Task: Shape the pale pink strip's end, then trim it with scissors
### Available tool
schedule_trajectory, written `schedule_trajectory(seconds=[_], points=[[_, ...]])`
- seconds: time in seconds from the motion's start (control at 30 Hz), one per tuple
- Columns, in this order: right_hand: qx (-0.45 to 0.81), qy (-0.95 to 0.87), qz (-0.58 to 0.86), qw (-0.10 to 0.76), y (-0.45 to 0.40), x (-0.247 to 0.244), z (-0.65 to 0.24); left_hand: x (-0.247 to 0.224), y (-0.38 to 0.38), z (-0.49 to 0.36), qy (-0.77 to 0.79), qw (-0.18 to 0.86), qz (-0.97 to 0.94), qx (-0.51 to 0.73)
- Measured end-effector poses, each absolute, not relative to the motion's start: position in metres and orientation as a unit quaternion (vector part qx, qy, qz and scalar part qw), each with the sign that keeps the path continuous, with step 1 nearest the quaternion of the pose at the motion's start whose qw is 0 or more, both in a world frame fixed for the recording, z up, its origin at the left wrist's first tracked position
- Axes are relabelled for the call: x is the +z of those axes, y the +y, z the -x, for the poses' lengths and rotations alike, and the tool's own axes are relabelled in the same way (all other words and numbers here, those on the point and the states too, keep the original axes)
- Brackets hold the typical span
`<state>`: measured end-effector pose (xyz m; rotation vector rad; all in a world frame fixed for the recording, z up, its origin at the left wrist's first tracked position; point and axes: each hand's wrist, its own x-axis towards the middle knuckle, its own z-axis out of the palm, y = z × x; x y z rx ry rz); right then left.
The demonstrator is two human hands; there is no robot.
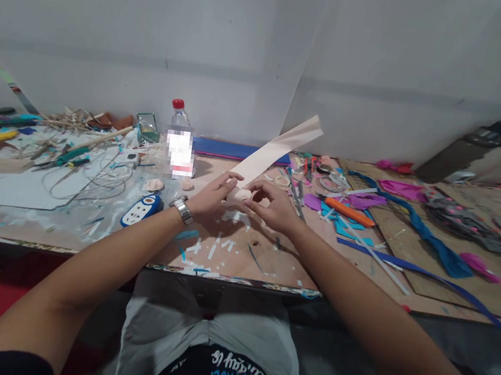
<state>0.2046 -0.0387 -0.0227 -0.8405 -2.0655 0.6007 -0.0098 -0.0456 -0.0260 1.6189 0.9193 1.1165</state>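
A long cream strip, seemingly crepe paper point(278, 148), slants from between my hands up toward the wall. Its lower end is bunched into a small pale bundle. My left hand point(213, 196), with a metal watch at the wrist, grips this bundle from the left, the thumb partly hidden. On the other side, my right hand point(273, 207) pinches the bundle's edge between thumb and fingertips. Two small peach paper rosettes, one crumpled point(154, 185) and one smaller point(187, 185), lie left of my left hand. A blue-and-white oval object point(140, 210) rests below them.
A red-capped bottle point(178, 104) stands behind my left hand. Pliers point(71, 156), cord and sticks crowd a white board point(17, 186) on the left. An orange cutter point(349, 212), coloured scraps and blue ribbon point(443, 251) lie right. Paper bits point(213, 247) litter the front edge.
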Motion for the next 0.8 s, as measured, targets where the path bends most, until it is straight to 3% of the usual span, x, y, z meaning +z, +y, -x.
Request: schedule_trajectory(seconds=[0.4,0.8], points=[[0.277,-0.728,0.365,0.510,-0.0372,-0.0228,-0.2036,-0.0291,-0.0372,0.0084,0.325,0.415,-0.682,0.506],[0.272,-0.750,0.350,0.491,-0.0380,-0.0268,-0.2026,-0.0261,-0.0379,0.0085,0.343,0.401,-0.685,0.501]])
